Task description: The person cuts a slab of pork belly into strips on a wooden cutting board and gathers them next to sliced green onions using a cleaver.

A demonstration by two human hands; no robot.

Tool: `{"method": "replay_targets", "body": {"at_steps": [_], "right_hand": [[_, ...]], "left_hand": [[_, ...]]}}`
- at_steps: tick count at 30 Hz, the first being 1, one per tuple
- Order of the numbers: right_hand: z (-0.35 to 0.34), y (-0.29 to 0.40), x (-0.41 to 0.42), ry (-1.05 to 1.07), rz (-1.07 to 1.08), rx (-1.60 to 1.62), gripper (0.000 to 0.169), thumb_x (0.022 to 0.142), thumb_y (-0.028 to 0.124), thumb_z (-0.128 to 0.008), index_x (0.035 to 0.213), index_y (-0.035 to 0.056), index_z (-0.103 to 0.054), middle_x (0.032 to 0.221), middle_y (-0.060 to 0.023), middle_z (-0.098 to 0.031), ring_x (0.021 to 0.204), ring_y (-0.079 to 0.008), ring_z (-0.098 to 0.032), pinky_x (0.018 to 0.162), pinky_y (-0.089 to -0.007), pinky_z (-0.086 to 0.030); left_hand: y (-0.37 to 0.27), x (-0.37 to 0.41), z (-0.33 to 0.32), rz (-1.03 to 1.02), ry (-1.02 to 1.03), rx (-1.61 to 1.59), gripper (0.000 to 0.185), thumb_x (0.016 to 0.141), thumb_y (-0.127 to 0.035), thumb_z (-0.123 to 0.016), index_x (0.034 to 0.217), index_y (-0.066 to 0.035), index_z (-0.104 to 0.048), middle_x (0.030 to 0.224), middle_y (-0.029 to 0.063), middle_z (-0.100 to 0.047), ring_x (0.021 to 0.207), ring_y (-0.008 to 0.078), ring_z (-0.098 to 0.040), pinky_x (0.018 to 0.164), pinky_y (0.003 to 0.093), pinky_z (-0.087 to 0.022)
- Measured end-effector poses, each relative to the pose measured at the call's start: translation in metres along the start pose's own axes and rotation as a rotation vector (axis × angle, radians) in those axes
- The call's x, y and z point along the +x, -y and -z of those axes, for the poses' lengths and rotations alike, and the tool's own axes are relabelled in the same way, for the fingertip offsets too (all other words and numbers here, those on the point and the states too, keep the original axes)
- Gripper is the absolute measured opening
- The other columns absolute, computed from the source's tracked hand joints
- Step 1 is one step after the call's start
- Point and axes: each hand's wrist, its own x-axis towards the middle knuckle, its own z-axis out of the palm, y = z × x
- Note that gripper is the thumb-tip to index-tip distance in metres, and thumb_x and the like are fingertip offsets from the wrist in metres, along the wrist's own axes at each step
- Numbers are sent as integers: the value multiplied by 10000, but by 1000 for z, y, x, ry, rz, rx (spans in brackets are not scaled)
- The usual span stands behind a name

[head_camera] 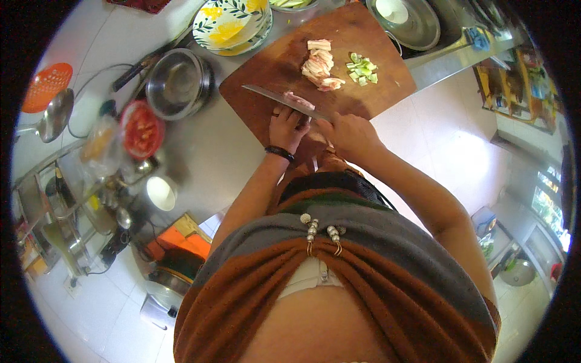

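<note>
My right hand (353, 136) grips a kitchen knife (272, 96), its long blade pointing left across the wooden cutting board (265, 68). Against the near side of the blade, my left hand (286, 127) presses down on a piece of raw meat, fingers bent. A pale pink strip of the meat (299, 100) shows on the far side of the blade. Farther up the board lies a pile of sliced meat (317, 66), fatty and pale. To its right sits a small heap of chopped green vegetable (362, 69).
Nested steel bowls (176, 84) stand left of the board, near flowered bowls (229, 27). A red dish (141, 129) and a white bowl (161, 193) sit farther left. An orange skimmer (47, 87) hangs by a steel ladle (58, 115). At upper right is a steel basin (424, 31).
</note>
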Motion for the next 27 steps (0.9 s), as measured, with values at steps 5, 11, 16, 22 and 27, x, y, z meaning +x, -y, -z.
{"method": "replay_targets", "body": {"at_steps": [5,11,16,22,27], "right_hand": [[20,4,-11,52,51,-43,441,981,415,-400,955,20,-596,790,-252,-645,797,-420,-635,705,-515,-499],[31,-24,-55,106,141,-167,234,933,293,-501,1056,115,-588,854,-170,-621,750,-347,-667,602,-447,-538],[-4,-12,11,37,249,-153,424,981,393,-399,969,16,-594,858,-229,-646,803,-431,-630,684,-526,-495],[10,3,8,73,41,-30,440,981,408,-388,1014,20,-590,890,-224,-647,819,-418,-635,696,-516,-501],[18,-24,-45,108,95,-154,300,923,335,-518,1136,141,-601,812,-157,-628,791,-355,-663,661,-482,-539]], "left_hand": [[-1,0,-5,20,-51,-16,415,658,-55,-721,1061,-134,-658,1190,127,-591,1077,338,-565,906,424,-474],[-2,5,0,-17,-20,-66,433,664,-145,-760,1081,-123,-644,1190,120,-611,1060,334,-572,888,435,-478],[18,-10,-14,36,16,22,357,678,-107,-705,1032,-121,-664,1188,135,-595,1048,338,-569,889,429,-475],[11,2,-10,-76,-106,-10,391,652,-93,-735,1035,-133,-669,1231,125,-590,1109,334,-556,923,423,-471],[10,0,-12,-71,-96,-79,392,634,-75,-752,1012,-141,-674,1197,115,-609,1074,331,-569,916,418,-473]]}}
